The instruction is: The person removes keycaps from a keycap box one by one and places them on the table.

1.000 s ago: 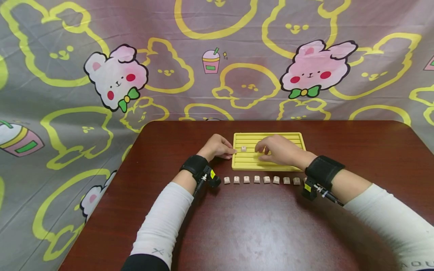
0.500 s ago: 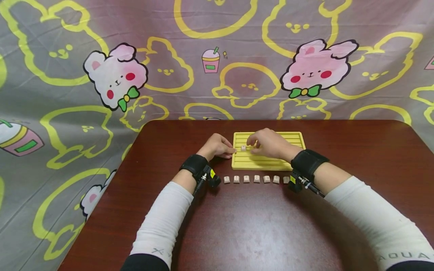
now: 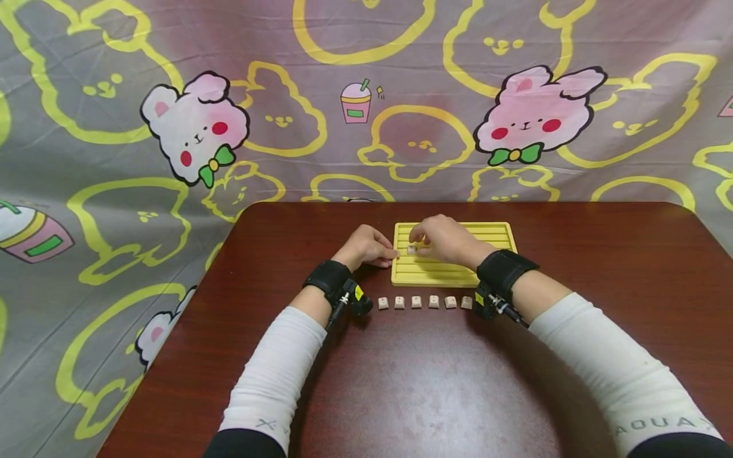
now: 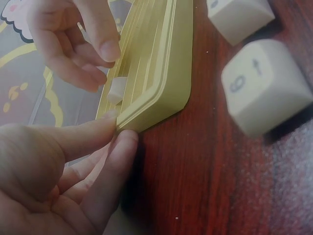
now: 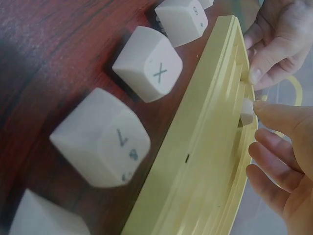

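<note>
My left hand (image 3: 368, 247) is at the left side of a yellow ridged tray (image 3: 452, 280), its thumb and fingers pinching the tray's edge, as the left wrist view shows close up. One white keycap (image 3: 411, 250) sits in a groove of the tray near that side. Over the tray, my right hand (image 3: 449, 240) has its thumb and loosely bent fingers around this keycap. In the left wrist view a small gap shows between the right hand's fingertips (image 4: 108, 51) and the keycap (image 4: 117, 90). On the right wrist view the thumb tip is close beside it.
A row of several white keycaps (image 3: 416, 303) lies on the brown table (image 3: 435, 381) in front of the tray; printed marks show on some, such as an X keycap (image 5: 152, 66). A patterned cloth (image 3: 321, 140) hangs behind the table.
My right hand has moved left across the tray to the lone keycap, and its wrist now covers the right part of the keycap row. The left hand has stayed on the tray's edge.
</note>
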A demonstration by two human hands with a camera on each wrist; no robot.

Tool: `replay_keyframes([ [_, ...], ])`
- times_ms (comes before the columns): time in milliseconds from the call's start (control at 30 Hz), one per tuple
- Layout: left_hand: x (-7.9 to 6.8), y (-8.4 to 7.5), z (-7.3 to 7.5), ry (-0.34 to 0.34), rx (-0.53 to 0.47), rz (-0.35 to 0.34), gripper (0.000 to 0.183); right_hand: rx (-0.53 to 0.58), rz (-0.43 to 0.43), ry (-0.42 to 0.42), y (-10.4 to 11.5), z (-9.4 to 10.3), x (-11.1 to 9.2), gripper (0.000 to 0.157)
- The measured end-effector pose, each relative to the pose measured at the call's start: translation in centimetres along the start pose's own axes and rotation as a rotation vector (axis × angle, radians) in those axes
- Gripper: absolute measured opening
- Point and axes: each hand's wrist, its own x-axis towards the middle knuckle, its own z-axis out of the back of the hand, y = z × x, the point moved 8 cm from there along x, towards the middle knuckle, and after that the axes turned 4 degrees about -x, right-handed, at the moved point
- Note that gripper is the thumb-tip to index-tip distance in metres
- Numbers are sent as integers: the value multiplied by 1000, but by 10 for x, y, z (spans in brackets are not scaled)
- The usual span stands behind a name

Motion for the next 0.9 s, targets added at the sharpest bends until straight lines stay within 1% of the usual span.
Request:
replay_keyframes([
  [200,0,-1,0,-1,-2,-7,23,2,2,-8,2,-4,4,21],
  [500,0,0,0,4,-13,2,24,20,-6,4,4,-11,8,20],
  [900,0,1,-1,4,-30,6,24,-13,-19,6,4,-16,10,19],
])
